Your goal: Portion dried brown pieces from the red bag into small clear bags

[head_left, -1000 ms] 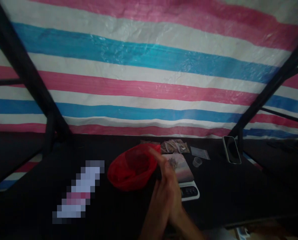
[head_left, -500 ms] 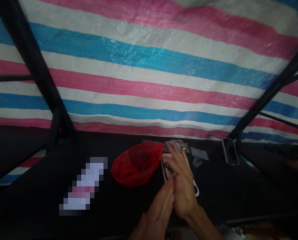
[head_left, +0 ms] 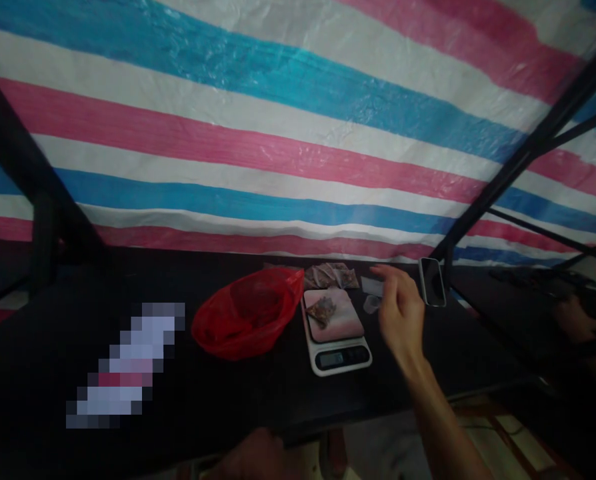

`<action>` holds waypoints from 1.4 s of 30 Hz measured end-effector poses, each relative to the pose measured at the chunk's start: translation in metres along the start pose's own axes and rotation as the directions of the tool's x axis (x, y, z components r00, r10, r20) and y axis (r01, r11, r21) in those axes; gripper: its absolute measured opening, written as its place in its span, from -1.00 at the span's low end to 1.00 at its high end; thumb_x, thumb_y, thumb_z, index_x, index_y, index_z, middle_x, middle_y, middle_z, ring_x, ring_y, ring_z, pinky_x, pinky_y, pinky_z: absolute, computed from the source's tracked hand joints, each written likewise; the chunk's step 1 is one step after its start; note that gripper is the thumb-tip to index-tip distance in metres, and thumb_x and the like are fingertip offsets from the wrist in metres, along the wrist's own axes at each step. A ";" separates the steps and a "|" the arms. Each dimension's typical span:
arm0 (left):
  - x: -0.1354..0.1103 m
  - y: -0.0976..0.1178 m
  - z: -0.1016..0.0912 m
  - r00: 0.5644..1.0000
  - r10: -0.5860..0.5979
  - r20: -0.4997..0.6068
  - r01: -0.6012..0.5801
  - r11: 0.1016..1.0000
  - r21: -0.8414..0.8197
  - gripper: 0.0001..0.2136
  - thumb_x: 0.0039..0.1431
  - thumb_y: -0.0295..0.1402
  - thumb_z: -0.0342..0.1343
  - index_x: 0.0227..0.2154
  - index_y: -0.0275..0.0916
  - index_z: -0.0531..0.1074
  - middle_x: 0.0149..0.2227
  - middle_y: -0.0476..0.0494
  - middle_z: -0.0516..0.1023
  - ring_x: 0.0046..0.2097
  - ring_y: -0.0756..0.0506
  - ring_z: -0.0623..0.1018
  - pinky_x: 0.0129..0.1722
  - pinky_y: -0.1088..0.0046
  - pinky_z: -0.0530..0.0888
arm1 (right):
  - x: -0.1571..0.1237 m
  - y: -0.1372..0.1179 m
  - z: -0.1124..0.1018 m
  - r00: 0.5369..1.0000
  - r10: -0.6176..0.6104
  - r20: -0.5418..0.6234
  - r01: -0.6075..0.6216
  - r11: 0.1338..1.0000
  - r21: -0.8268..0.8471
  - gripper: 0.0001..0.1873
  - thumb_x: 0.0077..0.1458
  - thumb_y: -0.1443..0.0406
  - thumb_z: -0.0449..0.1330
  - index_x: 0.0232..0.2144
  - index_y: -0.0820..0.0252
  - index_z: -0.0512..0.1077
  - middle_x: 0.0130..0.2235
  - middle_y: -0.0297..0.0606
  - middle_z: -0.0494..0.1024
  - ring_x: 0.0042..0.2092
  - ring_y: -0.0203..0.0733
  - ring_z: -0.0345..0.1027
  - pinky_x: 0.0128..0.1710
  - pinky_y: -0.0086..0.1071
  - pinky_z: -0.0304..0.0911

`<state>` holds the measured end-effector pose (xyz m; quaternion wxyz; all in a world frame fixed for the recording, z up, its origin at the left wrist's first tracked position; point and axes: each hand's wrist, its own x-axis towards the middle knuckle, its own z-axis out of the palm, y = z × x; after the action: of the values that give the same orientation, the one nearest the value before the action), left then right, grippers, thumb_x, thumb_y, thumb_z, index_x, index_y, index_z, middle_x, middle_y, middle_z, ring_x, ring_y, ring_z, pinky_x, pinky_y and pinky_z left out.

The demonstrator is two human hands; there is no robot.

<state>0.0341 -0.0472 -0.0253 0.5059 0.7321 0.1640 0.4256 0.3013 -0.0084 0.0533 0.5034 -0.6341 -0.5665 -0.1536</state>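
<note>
My right hand (head_left: pixel 403 310) reaches over the table beside a small clear plastic bag (head_left: pixel 372 287) and a little clear cup (head_left: pixel 372 305). Its fingers are partly stretched and apart, with nothing visible in them. Low at the front edge is my left hand (head_left: pixel 258 455), smeared by motion, its fingers not readable. Between them stands a white kitchen scale (head_left: pixel 343 359) with a dark display. On its pinkish plate lies a small packet of brown bits (head_left: pixel 321 311). An open red plastic bag (head_left: pixel 248 320) sits just left of the scale; its contents are dark.
Several filled packets (head_left: pixel 333 275) lie in a row behind the scale. A phone (head_left: pixel 433 282) leans near a black frame post at the right. A blurred-out long item (head_left: pixel 128 367) lies at the left. Another person's hand (head_left: pixel 578 319) shows at the far right. Striped sheeting (head_left: pixel 278 147) hangs behind.
My hands, together over the scale before, have parted. The right moved right toward the clear bag; the left drew back to the front edge. The scale and packet are now uncovered. The view shifted right.
</note>
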 end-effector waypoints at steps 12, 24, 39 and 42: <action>0.017 -0.031 0.011 0.909 -0.167 0.381 0.407 0.547 -0.731 -0.69 0.18 -0.13 0.36 -0.11 -0.19 0.59 -0.33 -0.06 0.59 -0.46 0.07 0.46 -0.43 0.57 0.37 | -0.014 0.054 0.045 0.851 0.174 0.496 -0.213 0.977 0.022 -0.77 0.23 0.15 0.21 -0.27 0.11 0.63 -0.25 -0.19 0.63 -0.21 -0.05 0.51 -0.09 -0.19 0.35; 0.092 -0.020 0.006 0.936 -0.162 -0.314 0.221 0.961 0.165 -0.58 0.37 -0.23 0.14 0.25 -0.09 0.39 0.35 -0.23 0.43 0.36 -0.25 0.43 0.42 0.03 0.28 | 0.005 0.025 0.028 0.866 -0.026 0.500 -0.198 0.900 0.389 -0.86 0.22 0.20 0.28 -0.33 0.11 0.57 -0.28 -0.26 0.50 -0.24 -0.13 0.41 -0.25 -0.31 0.28; 0.110 -0.024 0.010 0.934 -0.321 -0.157 0.263 0.915 -0.307 -0.63 0.19 -0.13 0.34 -0.03 -0.23 0.61 -0.19 -0.10 0.71 -0.19 -0.11 0.66 -0.19 0.44 0.58 | 0.000 -0.015 0.000 0.883 0.047 0.466 -0.340 0.749 0.569 -0.92 0.15 0.25 0.41 -0.29 0.08 0.62 -0.31 -0.33 0.60 -0.26 -0.20 0.45 -0.22 -0.35 0.33; 0.109 -0.026 0.005 0.938 -0.327 -0.117 0.266 0.892 -0.366 -0.64 0.17 -0.17 0.37 -0.02 -0.21 0.63 -0.15 -0.11 0.73 -0.17 -0.10 0.67 -0.15 0.45 0.58 | -0.004 -0.009 0.003 0.875 0.136 0.465 -0.429 0.666 0.611 -0.75 0.06 0.21 0.49 -0.19 0.07 0.61 -0.34 -0.36 0.58 -0.29 -0.22 0.46 -0.25 -0.38 0.35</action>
<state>0.1062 0.0339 0.0014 0.6687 0.5581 0.2411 0.4280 0.2914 -0.0097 0.0532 0.6024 -0.4951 -0.5603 0.2794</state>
